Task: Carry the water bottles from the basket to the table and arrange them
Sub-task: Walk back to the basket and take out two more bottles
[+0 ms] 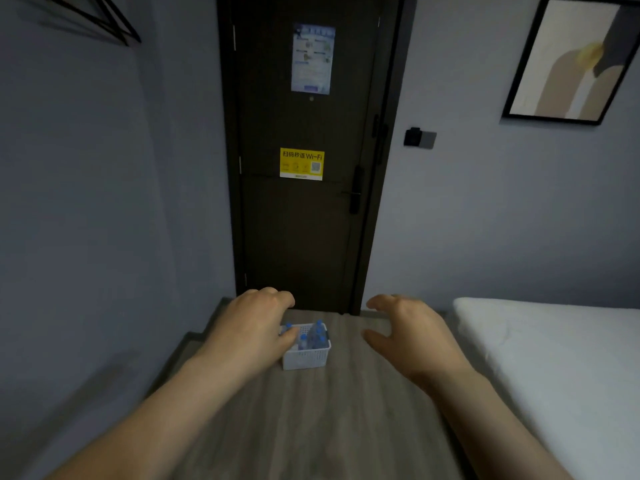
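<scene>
Left hand: the left hand (254, 318) reached out over the left side of the basket, fingers curled loosely and the thumb near the rim; whether it touched the rim could not be told, and it gripped nothing.
Right hand: the right hand (408, 329) hung in the air to the right of the basket, well apart from it, fingers spread and bent, empty.
Basket: a small white basket (304, 358) stood on the wood-grain floor (311, 427) in front of a dark door (304, 220).
Bottles: water bottles (317, 336) with blue caps sat inside the basket (their number was too blurred to count).
Surroundings: a white bed (554, 358) lay at the right, grey walls on both sides.
</scene>
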Demonstrator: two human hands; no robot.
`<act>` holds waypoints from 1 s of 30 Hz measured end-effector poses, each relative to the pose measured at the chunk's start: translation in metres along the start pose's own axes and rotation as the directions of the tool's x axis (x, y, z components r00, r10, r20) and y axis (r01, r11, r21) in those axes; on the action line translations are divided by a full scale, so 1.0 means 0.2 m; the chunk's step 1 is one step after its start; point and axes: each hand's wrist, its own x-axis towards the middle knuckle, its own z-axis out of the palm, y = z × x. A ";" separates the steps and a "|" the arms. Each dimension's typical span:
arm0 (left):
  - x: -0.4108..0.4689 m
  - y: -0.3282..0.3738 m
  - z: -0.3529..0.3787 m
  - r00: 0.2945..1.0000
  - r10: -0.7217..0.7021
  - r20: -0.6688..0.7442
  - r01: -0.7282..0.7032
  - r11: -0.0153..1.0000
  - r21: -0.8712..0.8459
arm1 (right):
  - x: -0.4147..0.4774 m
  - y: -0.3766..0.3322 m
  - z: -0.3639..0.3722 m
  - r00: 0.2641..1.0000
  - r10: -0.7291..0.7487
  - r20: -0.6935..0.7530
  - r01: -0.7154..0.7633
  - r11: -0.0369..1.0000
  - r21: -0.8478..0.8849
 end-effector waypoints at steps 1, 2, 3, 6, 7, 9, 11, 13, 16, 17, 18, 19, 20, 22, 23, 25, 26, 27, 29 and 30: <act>0.09 -0.01 0.02 1.000 -0.006 0.000 0.006 1.000 0.001 | 0.10 0.05 0.02 1.000 0.003 0.015 -0.003 1.000 0.003; 0.18 -0.01 0.04 1.000 -0.015 -0.001 0.015 1.000 0.012 | 0.19 0.09 0.03 1.000 0.008 0.030 -0.009 1.000 0.002; 0.27 -0.02 0.06 1.000 -0.022 -0.007 0.022 0.999 0.025 | 0.28 0.13 0.05 0.999 0.008 0.040 -0.008 1.000 0.000; 0.50 -0.07 0.13 0.999 -0.047 -0.001 0.047 0.999 0.022 | 0.55 0.22 0.12 0.998 -0.008 0.066 0.008 1.000 0.002; 0.57 -0.09 0.15 0.998 -0.056 0.008 0.056 0.998 0.022 | 0.63 0.24 0.15 0.997 -0.013 0.075 0.013 1.000 0.004; 0.71 -0.15 0.20 0.997 -0.072 0.025 0.071 0.997 0.034 | 0.78 0.29 0.22 0.994 -0.037 0.100 0.037 0.999 0.004; 0.85 -0.22 0.25 0.995 -0.090 0.050 0.088 0.995 0.036 | 0.95 0.32 0.28 0.989 -0.062 0.134 0.063 0.998 -0.004; 1.00 -0.30 0.31 0.992 -0.100 0.073 0.099 0.995 0.028 | 1.13 0.35 0.35 0.984 -0.064 0.168 0.065 0.998 -0.002; 1.23 -0.45 0.39 0.986 -0.114 0.119 0.114 0.993 0.010 | 1.39 0.37 0.47 0.977 -0.046 0.209 0.046 0.999 0.004; 1.31 -0.51 0.42 0.985 -0.116 0.128 0.116 0.993 0.008 | 1.48 0.37 0.51 0.975 -0.041 0.218 0.042 0.999 0.001; 1.39 -0.57 0.45 0.985 -0.115 0.133 0.115 0.993 0.007 | 1.57 0.38 0.55 0.973 -0.038 0.226 0.039 0.999 -0.002; 1.48 -0.63 0.47 0.985 -0.110 0.134 0.111 0.994 0.004 | 1.66 0.38 0.59 0.972 -0.032 0.232 0.033 0.999 -0.003; 1.57 -0.69 0.49 0.984 -0.107 0.141 0.108 0.994 -0.003 | 1.75 0.38 0.62 0.970 -0.019 0.243 0.021 1.000 -0.004; 1.73 -0.80 0.53 0.979 -0.103 0.177 0.107 0.994 -0.015 | 1.93 0.38 0.69 0.963 0.020 0.269 -0.020 1.000 -0.003; 1.81 -0.85 0.56 0.975 -0.100 0.200 0.106 0.994 -0.019 | 2.00 0.37 0.73 0.959 0.037 0.282 -0.037 0.999 -0.005; 1.95 -0.96 0.63 0.965 -0.091 0.244 0.099 0.995 -0.017 | 2.15 0.38 0.81 0.952 0.059 0.300 -0.058 0.998 -0.013; 2.01 -1.01 0.67 0.960 -0.090 0.265 0.097 0.995 -0.014 | 2.21 0.38 0.85 0.950 0.063 0.307 -0.060 0.998 -0.019; 2.07 -1.05 0.70 0.955 -0.093 0.282 0.102 0.995 -0.017 | 2.28 0.39 0.88 0.946 0.069 0.316 -0.065 0.998 -0.021; 2.17 -1.13 0.78 0.944 -0.107 0.313 0.115 0.993 -0.009 | 2.39 0.42 0.93 0.936 0.084 0.343 -0.077 0.996 -0.034; 2.22 -1.15 0.82 0.936 -0.113 0.334 0.119 0.993 0.002 | 2.44 0.43 0.96 0.928 0.091 0.361 -0.082 0.996 -0.041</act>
